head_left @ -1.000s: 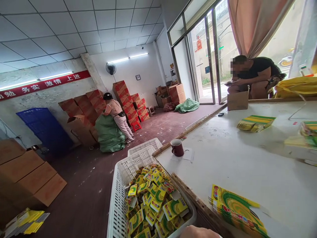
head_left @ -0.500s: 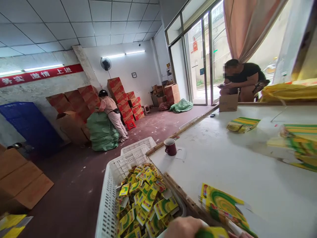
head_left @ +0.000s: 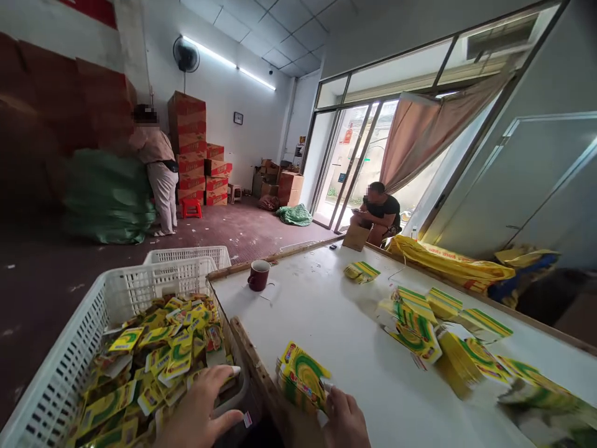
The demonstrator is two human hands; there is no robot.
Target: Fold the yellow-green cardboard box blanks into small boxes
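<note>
My left hand (head_left: pixel 200 407) hangs over the near right part of the white basket (head_left: pixel 60 354), thumb and fingers apart, with nothing in it. Beneath and around it lie many small folded yellow-green boxes (head_left: pixel 177 358). At the table's near left edge, my right hand (head_left: pixel 344 418) has its fingertips on the right end of a stack of flat yellow-green cartons (head_left: pixel 303 376). Its fingers are bent against the stack's lower right corner.
A maroon mug (head_left: pixel 258 275) stands at the table's left corner. More carton stacks (head_left: pixel 459 364) lie on the table's right half. One person (head_left: pixel 380 211) sits beyond the table; another (head_left: pixel 158 165) stands by a green sack (head_left: pixel 107 196).
The view has swung right, showing more of the table. My left hand now shows open above the basket; the yellow-green carton near it is gone from view. My right hand shows more fully at the stack.
</note>
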